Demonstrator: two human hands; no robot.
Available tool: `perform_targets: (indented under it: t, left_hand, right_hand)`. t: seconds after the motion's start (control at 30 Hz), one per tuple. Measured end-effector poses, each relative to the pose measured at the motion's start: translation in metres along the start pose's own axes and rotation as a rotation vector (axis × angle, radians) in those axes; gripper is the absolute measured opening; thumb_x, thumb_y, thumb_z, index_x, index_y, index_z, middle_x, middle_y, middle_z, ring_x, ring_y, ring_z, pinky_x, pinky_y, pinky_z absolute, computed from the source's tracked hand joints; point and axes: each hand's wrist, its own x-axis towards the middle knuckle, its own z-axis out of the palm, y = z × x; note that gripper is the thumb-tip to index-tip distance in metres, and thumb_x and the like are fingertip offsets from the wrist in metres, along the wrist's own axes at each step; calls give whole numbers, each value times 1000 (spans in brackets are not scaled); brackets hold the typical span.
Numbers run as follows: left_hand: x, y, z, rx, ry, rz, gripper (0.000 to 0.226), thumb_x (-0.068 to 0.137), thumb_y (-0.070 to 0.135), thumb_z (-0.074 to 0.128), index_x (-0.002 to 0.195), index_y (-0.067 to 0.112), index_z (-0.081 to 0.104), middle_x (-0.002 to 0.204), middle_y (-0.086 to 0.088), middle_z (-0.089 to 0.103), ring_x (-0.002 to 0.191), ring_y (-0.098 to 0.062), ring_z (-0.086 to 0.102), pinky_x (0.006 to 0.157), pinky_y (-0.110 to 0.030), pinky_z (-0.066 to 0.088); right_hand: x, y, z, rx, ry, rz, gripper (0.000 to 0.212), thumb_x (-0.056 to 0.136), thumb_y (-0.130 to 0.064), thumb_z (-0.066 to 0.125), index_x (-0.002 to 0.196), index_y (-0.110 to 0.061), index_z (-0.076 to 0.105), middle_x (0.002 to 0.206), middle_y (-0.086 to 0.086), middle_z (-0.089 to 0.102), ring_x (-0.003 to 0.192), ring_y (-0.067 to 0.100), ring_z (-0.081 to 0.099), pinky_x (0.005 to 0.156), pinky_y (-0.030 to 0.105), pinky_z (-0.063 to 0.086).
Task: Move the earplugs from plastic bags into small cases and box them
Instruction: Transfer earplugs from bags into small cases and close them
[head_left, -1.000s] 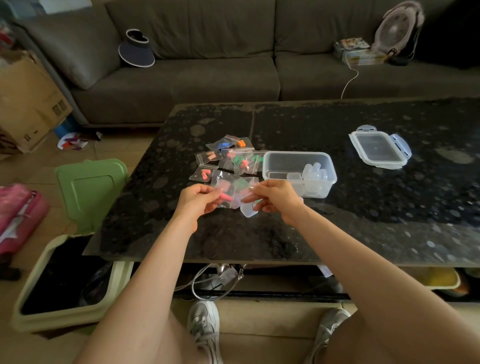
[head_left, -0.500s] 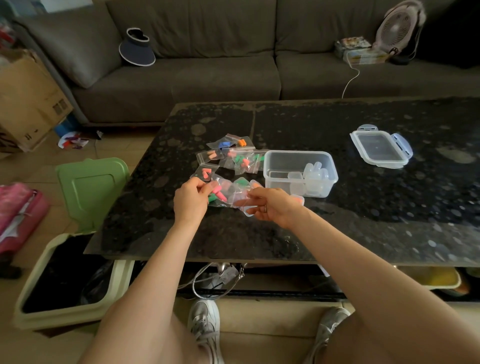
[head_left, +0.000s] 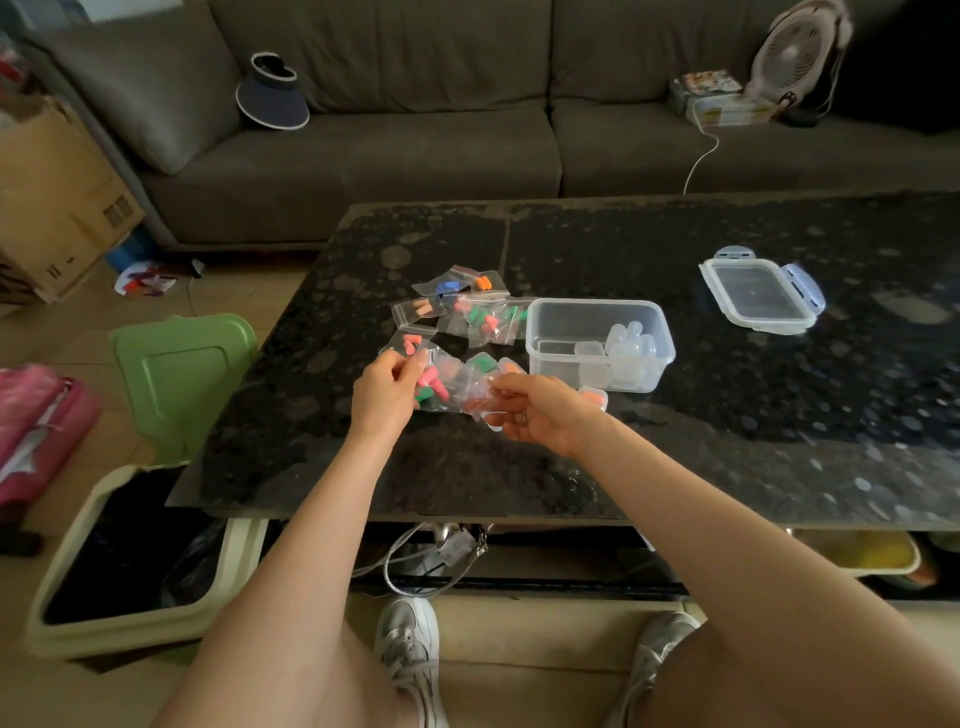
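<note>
— Left hand (head_left: 384, 389)?
— Curled on the held bag (head_left: 453, 396), thumb and fingertips pinching its left edge. Pink and green earplugs (head_left: 428, 383) inside.
— And the right hand (head_left: 540, 413)?
— Pinches the same bag from the right side, thumb against forefinger. Tucks something small and clear under the lower fingers (too blurred to name).
— Held where?
— Low over the table (head_left: 727, 415), toward its front left, just in front of the pile of bags (head_left: 467, 317).
— In the pile?
— Clear zip bags, overlapping, with orange, blue, green and pink plugs showing through.
— Any cases?
— Small cases (head_left: 628, 348) gathered in the right end of the clear box (head_left: 597, 302), just right of the pile. One more outside — a lone case (head_left: 594, 397) with orange plugs in it, lying by the box's front wall, right behind the right wrist. Touching the wall or not — cannot tell.
— The box's lid (head_left: 758, 296)?
— Lying flat on the table, well apart from the box, to the right.
— Round about?
— Grey sofa (head_left: 389, 156) behind the table, with a visor (head_left: 272, 93) on the left seat and a fan (head_left: 795, 47) at the right. On the floor at left, an open bin (head_left: 67, 556) with its green flap (head_left: 182, 374) raised, beside a cardboard carton (head_left: 52, 197). White sneakers (head_left: 410, 649) below.
</note>
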Motion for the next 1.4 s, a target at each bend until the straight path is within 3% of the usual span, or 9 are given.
perform_targets:
  t: [0.13,0.27,0.47,0.63,0.83,1.0,1.17,1.33,1.4]
  left_hand:
    - [-4,8,-2,-228,-19,-42,16,92,19,60,104,10,61,97,-5,63,77,-7,59,59,-15,44]
    - [-7,15,-1,-326,-71,-162,34,87,34,65,115,17,56,106,0,59,89,-8,57,64,-19,44]
    - [-8,15,0,-322,-44,-176,22,89,29,64,103,12,65,103,-3,62,86,-8,55,64,-19,41]
    - [-7,15,-2,-329,14,-187,17,87,25,67,92,8,67,90,-4,64,79,-8,55,79,-27,46]
    - [-6,14,0,-286,27,-137,24,88,29,65,93,6,61,86,-3,62,69,-7,54,59,-17,43]
    - [-8,15,0,-223,16,-88,20,92,24,60,103,8,59,94,-6,66,72,-8,61,58,-16,42]
    - [-11,22,-2,-261,-58,-125,30,84,23,70,111,14,59,102,-1,63,83,-7,57,61,-17,42]
    - [-18,22,-5,-223,-125,-131,4,87,21,67,86,17,69,83,7,60,78,-5,51,68,-22,42]
    - [-17,20,-6,-214,-99,-131,12,85,19,68,74,16,67,79,6,61,76,-5,51,74,-26,42]
  right_hand:
    - [1,0,-4,61,-5,5,16,93,-19,59,103,-6,59,99,12,71,80,19,66,63,26,53]
    - [4,1,-5,107,-30,10,23,93,-19,59,111,-5,58,113,15,69,92,23,67,72,31,55]
    - [3,0,-3,143,-43,16,21,92,-16,59,110,-6,57,107,14,70,92,24,68,79,33,55]
    - [4,1,-3,141,-37,18,32,90,-14,63,119,-3,56,111,18,68,91,25,69,70,31,58]
    - [2,1,-2,108,-42,30,36,90,-9,63,123,2,55,108,21,69,90,28,70,68,32,60]
    - [3,4,-1,101,-4,21,39,88,-9,66,125,0,55,103,17,71,93,26,70,68,32,60]
    - [4,7,-1,213,-11,51,30,91,-8,61,120,1,56,105,19,70,88,26,70,76,34,60]
    - [4,10,5,260,-37,52,30,94,-5,54,123,0,52,114,21,67,94,29,68,86,39,56]
    - [3,11,7,228,-26,34,25,94,-6,54,118,0,54,113,21,66,88,28,68,82,38,57]
